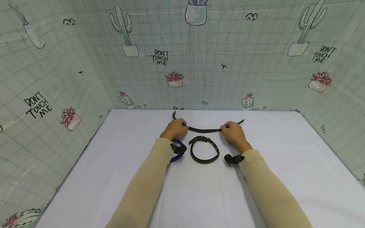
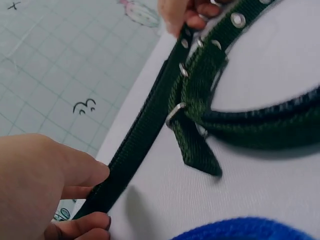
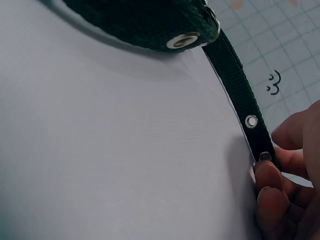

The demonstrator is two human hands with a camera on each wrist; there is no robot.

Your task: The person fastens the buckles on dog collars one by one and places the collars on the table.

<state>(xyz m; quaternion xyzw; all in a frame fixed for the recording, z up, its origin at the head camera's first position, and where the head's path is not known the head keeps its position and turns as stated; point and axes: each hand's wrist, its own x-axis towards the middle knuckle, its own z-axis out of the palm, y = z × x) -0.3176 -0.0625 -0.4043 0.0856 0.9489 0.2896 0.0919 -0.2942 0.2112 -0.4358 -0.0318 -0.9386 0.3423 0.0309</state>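
A dark green webbing collar (image 1: 203,130), unfastened, stretches between both hands near the table's far edge, sagging slightly. My left hand (image 1: 174,128) pinches it near one end between thumb and fingers, and a short length sticks up beyond. At the other end my right hand (image 1: 233,133) pinches it, with the tip poking out to the right. Metal eyelets dot the strap (image 3: 235,80) by the right fingers. Nearer to me lies a second green collar (image 1: 203,161), buckled into a loop. A blue collar (image 1: 174,160) lies under my left wrist, partly hidden by it.
A white-covered table (image 1: 194,196) carries the collars. Behind it and along the sides hangs a grid-patterned cloth (image 1: 199,82) with cactus drawings. Black wrist cameras (image 1: 233,159) stick out inward from both wrists, the left one over the blue collar.
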